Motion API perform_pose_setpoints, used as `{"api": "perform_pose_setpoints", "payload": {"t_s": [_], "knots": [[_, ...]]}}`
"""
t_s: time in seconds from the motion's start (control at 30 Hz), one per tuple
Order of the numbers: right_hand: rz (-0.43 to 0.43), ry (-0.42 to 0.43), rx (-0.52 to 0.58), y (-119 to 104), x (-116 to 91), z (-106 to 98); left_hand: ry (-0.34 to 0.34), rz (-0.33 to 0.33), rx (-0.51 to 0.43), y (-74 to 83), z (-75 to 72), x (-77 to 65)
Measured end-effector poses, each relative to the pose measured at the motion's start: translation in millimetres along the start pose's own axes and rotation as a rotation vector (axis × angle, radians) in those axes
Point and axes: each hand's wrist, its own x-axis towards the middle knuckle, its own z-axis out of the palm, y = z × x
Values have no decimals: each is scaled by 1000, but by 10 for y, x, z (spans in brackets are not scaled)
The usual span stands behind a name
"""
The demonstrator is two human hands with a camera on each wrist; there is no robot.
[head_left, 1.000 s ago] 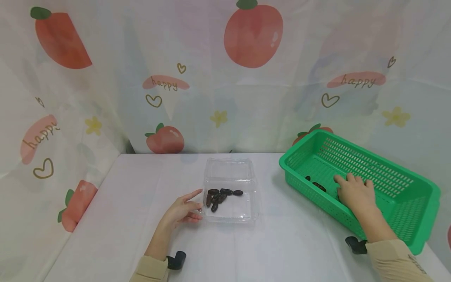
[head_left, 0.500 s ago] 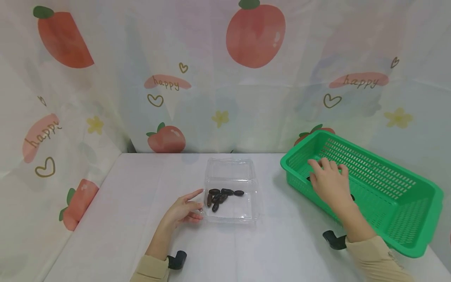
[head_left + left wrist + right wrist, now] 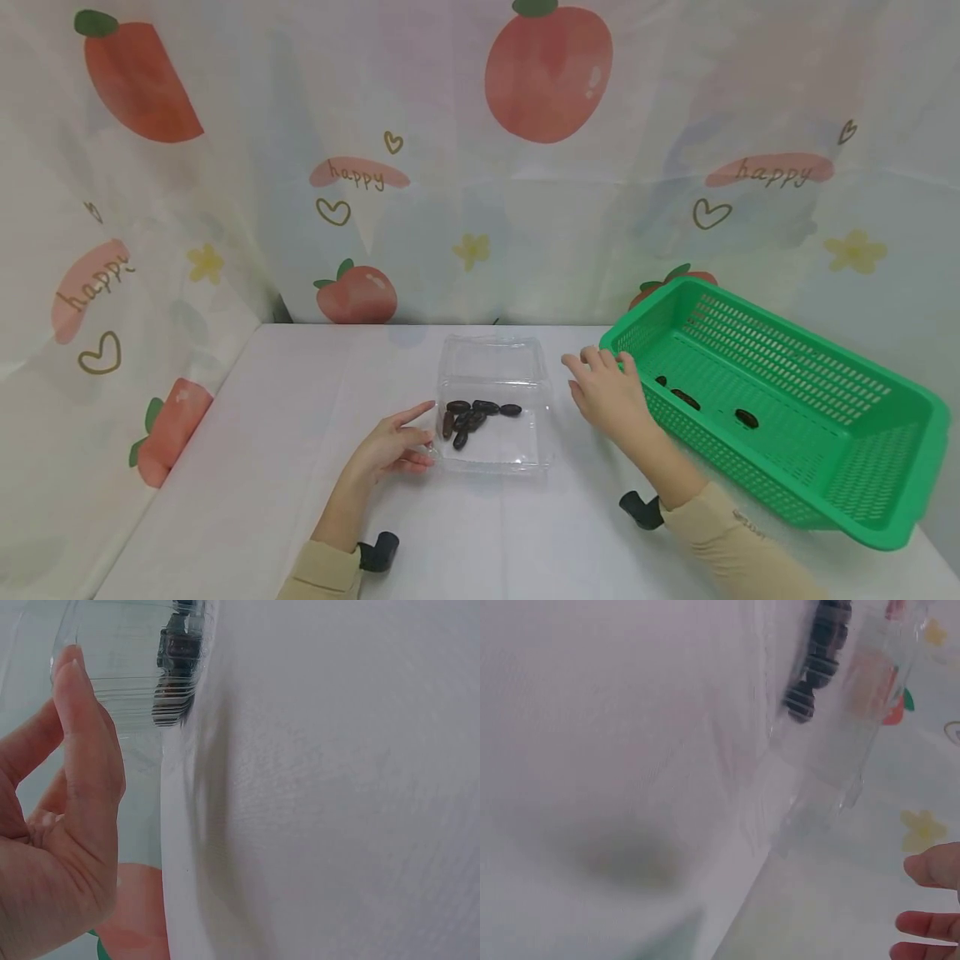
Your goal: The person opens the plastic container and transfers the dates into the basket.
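Observation:
My left hand (image 3: 395, 446) rests at the left side of a clear plastic clamshell box (image 3: 525, 446), its fingers loosely extended along the wall. The box lies with its lid raised at the back. Several dark brown dates (image 3: 476, 421) sit in a cluster toward its left and back. My right hand (image 3: 609, 396) hovers above the table between the box and a green plastic basket (image 3: 787, 500), fingers bent and spread. In the right wrist view, its fingertips (image 3: 930, 866) are apart and nothing shows between them. Three dates (image 3: 746, 418) lie on the basket floor.
The basket stands at an angle on the right, its perforated walls rising well above its floor. A white cloth covers the table (image 3: 300, 400). Printed curtains (image 3: 420, 233) hang along the back and left edges.
My right hand has moved left, out of the basket and toward the clear box, uncovering the rightmost date on the basket floor. My left hand stays at the box.

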Motion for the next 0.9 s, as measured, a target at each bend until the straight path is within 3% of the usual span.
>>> {"api": "perform_pose_setpoints", "payload": {"t_s": [0.57,0.9], "knots": [[-142,-182,-30,-525,91,223,-8,1,-10,2,-2,3],[-164,-274,-56,-719,73,330,-3,-1,-5,1,0,-4]]}}
